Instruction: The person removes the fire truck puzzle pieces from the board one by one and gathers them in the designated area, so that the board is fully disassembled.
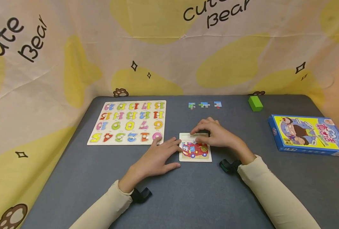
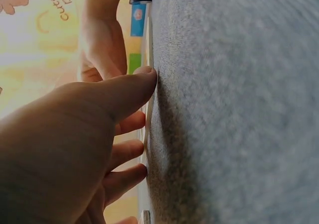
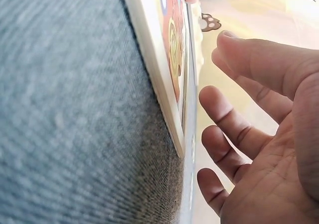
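A small jigsaw puzzle (image 1: 194,155) in a pale frame lies mid-table, with a red vehicle picture in its lower part and a bare strip along the top. My left hand (image 1: 161,156) is at its left side, fingers extended, fingertips at the frame's edge, thumb down by the table. Over the puzzle's upper right hovers my right hand (image 1: 216,133); the right wrist view shows its fingers loosely bent and nothing between them. Behind the puzzle lie three loose jigsaw pieces: a left piece (image 1: 191,105), a middle piece (image 1: 204,104) and a right piece (image 1: 217,104).
A number board (image 1: 123,122) with colourful numerals lies to the left, its lower right corner close to my left hand. To the right are a green block (image 1: 255,103) and a blue and yellow box (image 1: 309,135). A patterned cloth (image 1: 163,41) hangs behind the grey table (image 1: 186,197).
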### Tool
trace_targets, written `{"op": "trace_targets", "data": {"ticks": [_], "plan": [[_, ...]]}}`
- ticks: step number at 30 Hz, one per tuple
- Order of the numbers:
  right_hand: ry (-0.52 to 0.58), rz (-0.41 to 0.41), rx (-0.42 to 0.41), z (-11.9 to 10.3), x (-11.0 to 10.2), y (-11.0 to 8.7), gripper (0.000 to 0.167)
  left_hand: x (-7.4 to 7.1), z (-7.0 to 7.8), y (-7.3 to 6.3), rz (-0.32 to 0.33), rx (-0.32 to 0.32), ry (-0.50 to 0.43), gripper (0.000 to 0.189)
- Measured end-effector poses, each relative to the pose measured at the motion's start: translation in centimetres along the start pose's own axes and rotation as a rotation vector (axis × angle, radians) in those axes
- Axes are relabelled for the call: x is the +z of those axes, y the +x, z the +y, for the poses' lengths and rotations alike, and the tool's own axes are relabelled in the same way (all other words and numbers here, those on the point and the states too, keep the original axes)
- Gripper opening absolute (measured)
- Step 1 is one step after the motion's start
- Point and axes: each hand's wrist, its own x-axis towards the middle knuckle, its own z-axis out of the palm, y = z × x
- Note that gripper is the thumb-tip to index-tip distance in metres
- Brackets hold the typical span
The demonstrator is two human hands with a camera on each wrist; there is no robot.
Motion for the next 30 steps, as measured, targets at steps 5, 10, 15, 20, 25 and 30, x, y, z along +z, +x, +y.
{"op": "trace_targets", "data": {"ticks": [5, 10, 15, 20, 25, 30], "plan": [[0.004, -0.005, -0.007, -0.02, 0.09, 0.1, 0.025, 0.12, -0.07, 0.01, -0.006, -0.008, -0.006, 0.048], [-0.01, -0.001, -0.008, 0.0, 0.17, 0.11, 0.024, 0.13, -0.03, 0.03, 0.004, -0.001, 0.0, 0.048], [-0.03, 0.008, 0.009, 0.11, 0.21, 0.12, 0.029, 0.16, 0.01, 0.08, 0.004, 0.009, -0.002, 0.048], [-0.077, -0.011, 0.026, 0.3, 0.27, 0.0, 0.037, 0.26, 0.01, 0.1, 0.004, 0.024, -0.003, 0.048], [-0.1, -0.024, 0.067, 0.59, 0.24, -0.16, 0.04, 0.39, -0.01, 0.1, 0.006, 0.032, 0.007, 0.049], [-0.107, -0.017, 0.089, 0.93, 0.24, -0.24, 0.036, 0.37, 0.05, 0.08, 0.001, 0.033, 0.0, 0.049]]}}
